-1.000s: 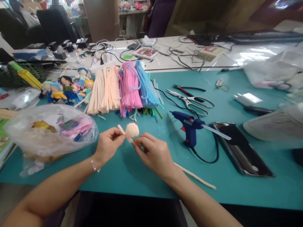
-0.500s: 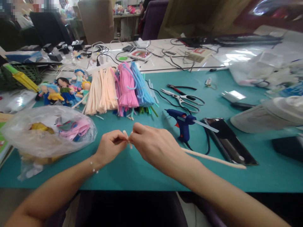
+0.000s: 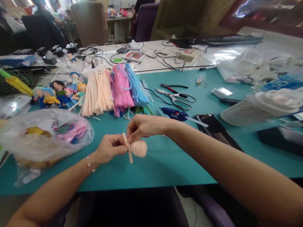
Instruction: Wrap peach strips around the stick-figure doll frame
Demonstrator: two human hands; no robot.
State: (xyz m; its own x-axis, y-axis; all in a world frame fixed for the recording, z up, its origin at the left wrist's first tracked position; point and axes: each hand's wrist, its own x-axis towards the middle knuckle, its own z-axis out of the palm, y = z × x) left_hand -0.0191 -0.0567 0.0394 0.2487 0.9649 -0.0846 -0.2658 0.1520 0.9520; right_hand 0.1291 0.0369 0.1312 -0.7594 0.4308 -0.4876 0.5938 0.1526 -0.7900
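In front of me is a small peach piece made of pipe cleaner: a wound, ribbed ball [image 3: 140,148] with a short pipe cleaner stick [image 3: 130,156] set crosswise at its left end. My left hand [image 3: 109,149] pinches the piece at the crossing from the left, thumb and forefinger closed. From above, my right hand [image 3: 142,126] has its fingertips pressed together at the same crossing, just over the ball. Whatever thin strand lies between those right fingertips is hidden. Beyond the hands lie bundles of peach pipe cleaners [image 3: 98,93], pink pipe cleaners [image 3: 122,91] and blue pipe cleaners [image 3: 140,86].
A blue glue gun [image 3: 174,114], scissors [image 3: 175,100] and red-black pliers [image 3: 172,87] lie beyond my right arm. Small dolls [image 3: 58,93] and a plastic bag [image 3: 28,146] of scraps are on the left. A whitish tumbler [image 3: 251,108] lies at right.
My right hand has turned and its forearm has risen, bringing the wound ball into sight. The long peach strand that stuck out beneath my right forearm no longer shows. The view has shifted slightly.
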